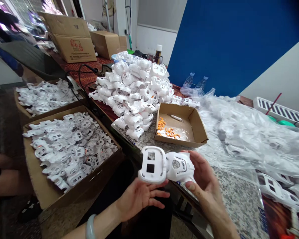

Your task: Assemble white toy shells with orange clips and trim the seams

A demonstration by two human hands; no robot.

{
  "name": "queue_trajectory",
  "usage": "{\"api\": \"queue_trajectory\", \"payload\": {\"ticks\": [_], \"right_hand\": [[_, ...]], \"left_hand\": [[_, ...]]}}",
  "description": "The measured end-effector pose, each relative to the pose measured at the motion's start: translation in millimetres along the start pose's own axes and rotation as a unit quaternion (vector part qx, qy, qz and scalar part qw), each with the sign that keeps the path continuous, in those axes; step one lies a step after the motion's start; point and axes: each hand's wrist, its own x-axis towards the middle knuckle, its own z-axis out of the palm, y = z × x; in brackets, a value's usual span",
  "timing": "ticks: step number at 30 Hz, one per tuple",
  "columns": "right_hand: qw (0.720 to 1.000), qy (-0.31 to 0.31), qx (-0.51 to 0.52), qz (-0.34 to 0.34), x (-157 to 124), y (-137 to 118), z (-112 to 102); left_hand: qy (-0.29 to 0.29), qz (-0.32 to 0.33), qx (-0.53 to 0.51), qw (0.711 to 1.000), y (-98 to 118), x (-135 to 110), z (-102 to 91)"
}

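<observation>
In front of me is a white plastic housing point(153, 164), a rounded plate with two square openings joined to a shaped shell carrying a round insert and small dark lettering. My right hand point(205, 186) grips its right end between thumb and fingers. Just below the plate, my left hand point(146, 199) has its fingers stretched out and apart, the index finger at the lower edge; its thumb is mostly hidden. Beyond the housing, a shallow cardboard tray point(201, 129) holds small orange hooked pieces point(171, 133) and a white pen-like item point(176, 118).
A tall pile of white housings point(137, 86) stands left of the tray. Lower left, a large carton point(31, 176) is full of similar parts, with another carton point(21, 103) behind. Plastic sheeting point(239, 129) covers more parts at right. A person's leg point(8, 186) shows at far left.
</observation>
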Motion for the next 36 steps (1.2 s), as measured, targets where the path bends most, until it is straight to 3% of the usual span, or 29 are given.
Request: {"api": "queue_trajectory", "payload": {"ticks": [2,4,7,9,12,15,16,18,22,30,36], "right_hand": [[0.998,0.047,0.036,0.006,-13.8,12.2,20.9],[0.998,0.043,0.050,0.017,-26.9,24.1,41.2],[1.000,0.008,-0.004,0.015,-37.4,29.5,56.5],[0.995,-0.002,-0.097,-0.009,-32.6,20.1,49.8],[0.964,0.056,-0.252,-0.059,-1.0,-6.1,17.8],[0.924,0.121,-0.350,-0.092,56.1,-22.7,-19.0],[0.916,0.115,-0.374,-0.088,77.2,-22.8,-28.1],[0.899,0.038,-0.434,-0.047,116.6,-15.8,-39.5],[0.873,-0.054,-0.484,-0.015,167.8,7.3,-39.8],[0.844,-0.164,-0.511,0.005,196.2,31.3,-30.0],[0.848,-0.167,-0.502,0.002,196.1,35.3,-33.9]], "left_hand": [[0.011,0.070,0.106,0.992,-5.3,2.1,10.1],[0.032,0.134,0.171,0.976,-6.0,5.7,19.0],[0.081,0.209,0.174,0.959,2.2,11.3,28.1],[0.115,0.225,0.146,0.956,12.9,13.2,31.7],[0.157,0.202,0.096,0.962,30.4,12.2,33.7],[0.172,0.151,0.082,0.970,39.8,7.8,31.6],[0.169,0.133,0.084,0.973,40.5,5.8,30.0],[0.158,0.107,0.092,0.977,39.6,1.7,25.6],[0.134,0.101,0.116,0.979,37.0,-5.4,13.9],[0.126,0.071,0.070,0.987,44.1,-12.9,5.8],[0.107,0.036,0.023,0.993,44.1,-11.2,5.8]]}}
